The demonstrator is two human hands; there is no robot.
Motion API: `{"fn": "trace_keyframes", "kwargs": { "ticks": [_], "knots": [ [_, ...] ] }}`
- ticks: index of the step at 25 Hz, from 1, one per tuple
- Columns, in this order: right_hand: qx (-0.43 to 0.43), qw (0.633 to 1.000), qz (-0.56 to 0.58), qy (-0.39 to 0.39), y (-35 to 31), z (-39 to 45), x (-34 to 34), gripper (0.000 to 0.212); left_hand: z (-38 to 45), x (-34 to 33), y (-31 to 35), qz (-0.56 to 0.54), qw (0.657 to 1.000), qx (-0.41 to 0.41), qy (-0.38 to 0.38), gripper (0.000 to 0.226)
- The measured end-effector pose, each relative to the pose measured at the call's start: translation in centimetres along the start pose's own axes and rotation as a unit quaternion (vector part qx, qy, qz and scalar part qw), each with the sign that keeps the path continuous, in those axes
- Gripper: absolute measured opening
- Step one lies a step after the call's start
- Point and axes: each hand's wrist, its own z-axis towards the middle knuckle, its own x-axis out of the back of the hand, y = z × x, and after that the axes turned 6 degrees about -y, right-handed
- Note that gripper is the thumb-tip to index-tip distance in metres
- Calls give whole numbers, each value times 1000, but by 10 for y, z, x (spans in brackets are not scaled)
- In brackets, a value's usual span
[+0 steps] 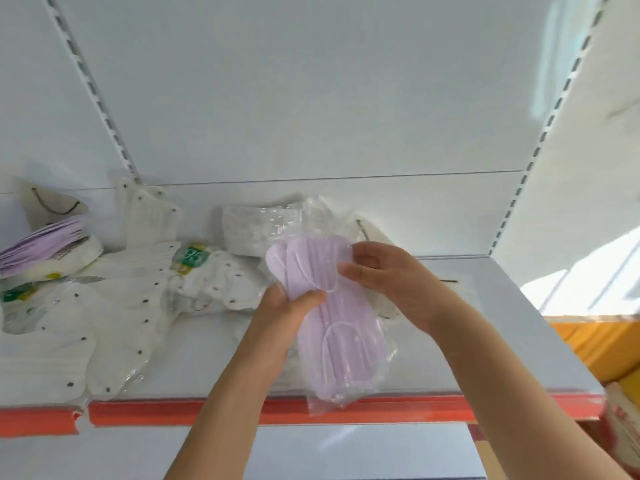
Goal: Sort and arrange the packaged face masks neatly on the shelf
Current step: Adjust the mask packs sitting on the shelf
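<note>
although the shelf (502, 306) holds many packs already, we judge that the sorting is only in its early part. at the far left we see a purple stack (41, 245) lying tilted on a white pack, beside a pale pack with a dark cord (48, 204) that leans on the back wall. next to these, a loose heap of white dotted masks (114, 306) covers the left half of the shelf, some overlapping, some hanging over the red front edge (242, 408); a pack with a green label (190, 256) lies among them. behind the middle, a clear pack of white masks (256, 233) stands near the wall.

in the middle, our left hand (280, 313) has its fingers curled round the purple mask pack (332, 323), gripping it at its upper part, with the thumb on the front. the pack is held in the air above the shelf, tilted, and its lower end reaches down over the red edge. our right hand (384, 271) pinches the plastic at the top of the same pack with thumb and fingertips.

the right part of the shelf shows bare surface, so we think the purple pack is not yet placed, and the white heap is still to be arranged.
</note>
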Motion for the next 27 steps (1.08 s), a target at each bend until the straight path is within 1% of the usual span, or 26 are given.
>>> {"fn": "trace_keyframes", "kwargs": {
  "ticks": [1,2,3,5,7,8,9,11,12,13,14,15,16,17,18,19,20,21,22,23,24,26,27],
  "knots": [
    [9,999,15,48,4,-7,8,36,2,-15,0,1,999,7,-40,54],
    [13,994,41,104,8,-15,19,24,3,-30,-3,8,996,17,-81,53],
    [12,985,71,160,14,-23,30,19,3,-46,-6,23,992,29,-118,47],
    [17,958,149,244,22,-40,49,18,0,-76,-11,70,980,60,-176,32],
    [22,932,190,309,29,-55,67,20,-4,-103,-17,63,963,97,-245,25],
    [21,923,203,325,33,-63,79,23,-6,-114,-17,56,952,106,-281,24],
    [20,920,218,326,35,-72,91,28,-5,-120,-18,68,944,103,-306,24],
    [0,927,227,299,41,-91,118,36,8,-131,-18,140,936,69,-316,24],
    [-21,934,203,292,46,-100,131,35,17,-138,-17,181,932,44,-312,24],
    [-40,937,170,301,51,-108,143,29,29,-147,-16,218,928,14,-300,25],
    [-50,932,139,332,56,-113,154,21,40,-157,-14,241,931,-21,-274,26],
    [-48,917,125,376,59,-117,163,14,54,-168,-14,250,937,-61,-236,29],
    [-35,892,126,432,63,-121,174,11,68,-182,-16,254,940,-99,-204,33],
    [-19,862,136,488,66,-123,185,11,81,-196,-19,270,933,-134,-196,38],
    [-9,831,150,536,67,-123,195,13,91,-209,-25,313,912,-163,-211,43],
    [-4,806,170,566,70,-121,204,16,101,-219,-34,395,868,-177,-243,49],
    [-6,791,193,581,75,-116,212,17,110,-224,-45,496,805,-170,-278,53],
    [-10,783,217,583,80,-108,218,16,115,-221,-53,582,741,-147,-300,54],
    [-16,784,238,573,84,-98,221,15,118,-213,-60,636,697,-120,-309,54],
    [-22,792,253,556,88,-85,221,13,121,-200,-63,663,676,-98,-308,54],
    [-29,802,259,537,92,-73,219,12,122,-185,-63,669,675,-84,-299,54],
    [-52,831,272,483,101,-46,209,12,124,-154,-59,652,702,-61,-281,52],
    [-70,846,275,451,109,-32,203,14,125,-139,-55,649,707,-59,-277,50]
  ]
}}
